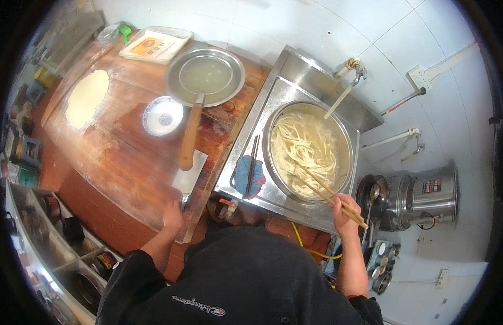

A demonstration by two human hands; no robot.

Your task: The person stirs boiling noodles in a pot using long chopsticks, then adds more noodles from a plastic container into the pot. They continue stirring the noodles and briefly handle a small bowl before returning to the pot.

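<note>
Long wooden chopsticks [328, 196] are held in my right hand [346, 213], their tips among wide noodles [306, 150] in a large round metal pot [350, 170] of cloudy liquid. My left hand [173, 213] rests at the near edge of the wooden worktop [125, 162], beside the handle end of a cleaver [190, 176]; whether its fingers grip anything is unclear. Over the cleaver's blade lies the wooden handle [191, 138] of a tool whose other end reaches a metal basin [237, 77] of cloudy liquid. A blue-and-white plate [163, 115] is left of that handle, and a flat sheet of dough [88, 98] lies farther left.
Dark chopsticks [252, 166] lie across a blue cloth [243, 174] on the steel stove top [227, 183]. A tap [357, 71] with a pale hose hangs over the pot. A tray with a packet [154, 44] stands at the back wall. Metal containers [434, 197] are at right.
</note>
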